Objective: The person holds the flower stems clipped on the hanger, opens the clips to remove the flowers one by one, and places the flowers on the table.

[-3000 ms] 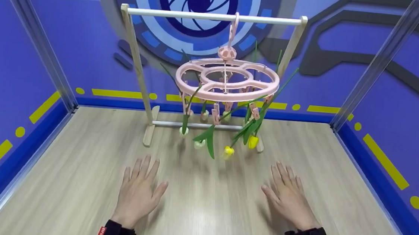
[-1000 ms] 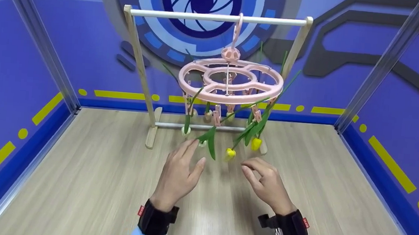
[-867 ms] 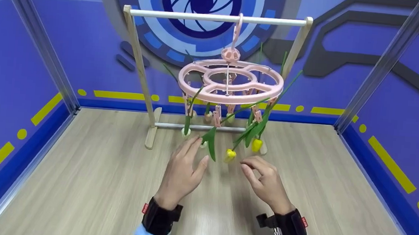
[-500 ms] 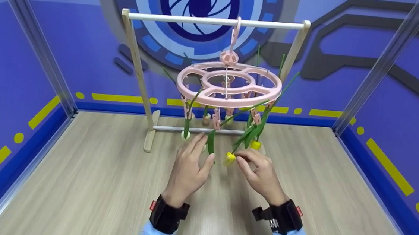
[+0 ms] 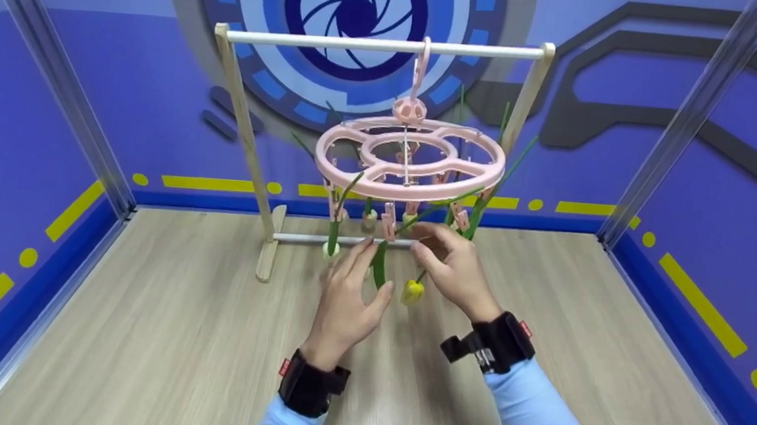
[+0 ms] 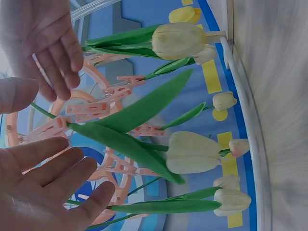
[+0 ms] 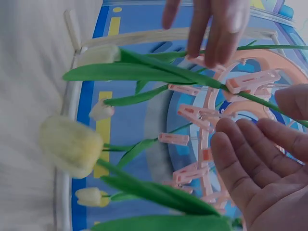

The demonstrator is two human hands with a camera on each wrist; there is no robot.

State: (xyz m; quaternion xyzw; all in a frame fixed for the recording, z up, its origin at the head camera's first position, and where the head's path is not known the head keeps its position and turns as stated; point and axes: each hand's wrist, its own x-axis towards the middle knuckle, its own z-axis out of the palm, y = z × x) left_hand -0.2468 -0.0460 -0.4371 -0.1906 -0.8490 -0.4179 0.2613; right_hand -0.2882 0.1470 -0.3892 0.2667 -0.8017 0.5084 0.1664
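A pink round clip hanger (image 5: 407,191) holds several artificial tulips upside down by its pegs. My left hand (image 5: 347,305) is beside the front tulip's green leaf (image 5: 379,266), fingers stretched forward and thumb apart. That tulip's pale bloom (image 6: 192,151) shows in the left wrist view. My right hand (image 5: 452,265) is behind and above a yellow tulip (image 5: 413,291), near the front pink peg (image 5: 388,221). In the right wrist view its fingers (image 7: 240,163) bend slightly, with a gap to the thumb and stem (image 7: 262,102). Neither hand visibly grips anything.
The hanger hooks over the white top bar (image 5: 324,41) of a wooden-legged rack (image 5: 244,114). Its lower bar (image 5: 309,239) runs just above the wood-grain table (image 5: 160,330). More white tulips (image 5: 330,249) hang at the left and back. Blue printed panels (image 5: 63,93) enclose the sides and rear.
Both hands have risen from flat on the table towards the hanging tulips. In the last half second my right hand moved up, forward and left, covering the second yellow bloom; the left edged slightly right.
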